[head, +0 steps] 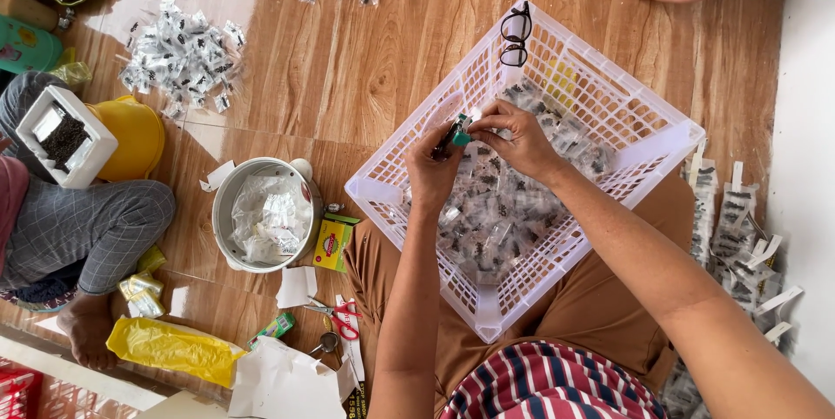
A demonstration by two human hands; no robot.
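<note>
Two hands over a white plastic basket [648,148] on the lap: left hand [432,171] clenched around a small green stapler [456,132], right hand [520,136] pinching a clear packet against its tip. Beneath, small clear packets [496,210] of dark bits heaped inside the basket. Black eyeglasses [515,33] hooked on the far rim. Beyond, wooden-look floor [348,63], more packets [181,54].

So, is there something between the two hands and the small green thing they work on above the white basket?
Nothing visible. The left hand and right hand both already touch the small green thing, above the packets in the white basket.
</note>
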